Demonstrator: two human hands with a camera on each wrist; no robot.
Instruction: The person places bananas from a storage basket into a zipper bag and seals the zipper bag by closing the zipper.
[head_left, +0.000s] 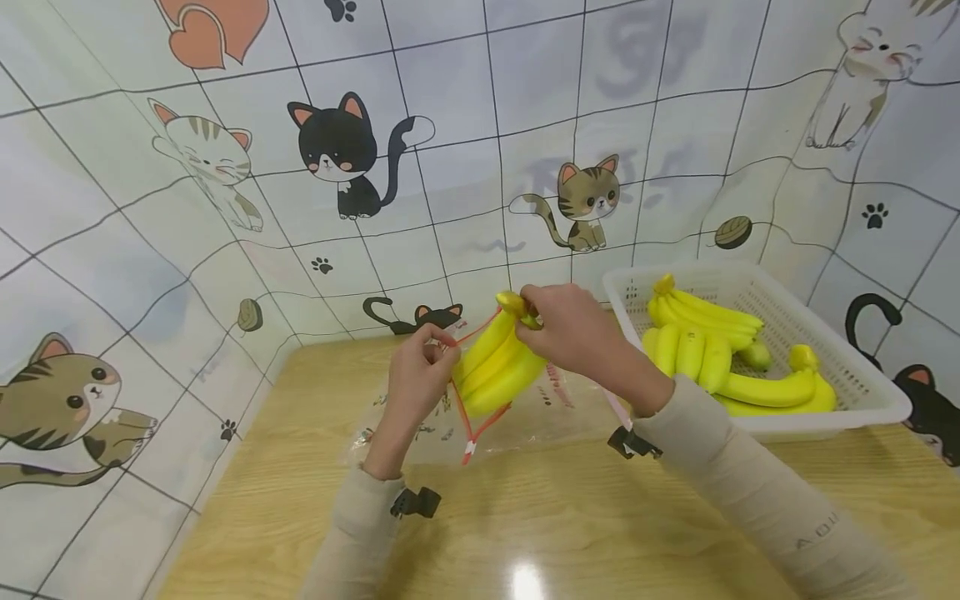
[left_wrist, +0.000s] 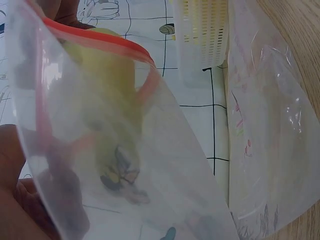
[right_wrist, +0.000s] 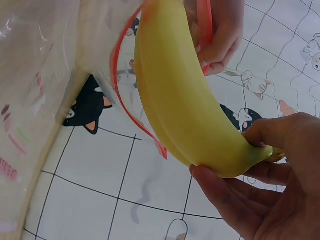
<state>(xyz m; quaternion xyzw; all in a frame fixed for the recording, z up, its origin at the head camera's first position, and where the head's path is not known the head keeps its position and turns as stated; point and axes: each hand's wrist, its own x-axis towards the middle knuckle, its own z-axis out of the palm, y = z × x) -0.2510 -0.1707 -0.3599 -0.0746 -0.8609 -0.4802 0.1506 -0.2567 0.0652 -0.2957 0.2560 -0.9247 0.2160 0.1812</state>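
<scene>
My right hand (head_left: pixel 573 329) grips a bunch of yellow bananas (head_left: pixel 498 362) by the stem end, tilted with the stem up. Its lower end is inside the mouth of a clear plastic zip bag (left_wrist: pixel 170 165) with a red edge. With thumb and fingers, my left hand (head_left: pixel 420 375) pinches the left side of that mouth. Seen from the right wrist, the bananas (right_wrist: pixel 175 90) pass between the red strips (right_wrist: pixel 120 75), and the right fingers (right_wrist: pixel 225 195) curl round the stem. Through the cloudy film in the left wrist view, the banana ends show only dimly.
More clear plastic (head_left: pixel 577 421) lies flat on the wooden table (head_left: pixel 300 500) beneath the hands. To the right stands a white perforated basket (head_left: pixel 885 408) holding several bananas (head_left: pixel 772 387) and a green fruit (head_left: pixel 756 356). A cat-patterned sheet (head_left: pixel 465 167) rises behind the table.
</scene>
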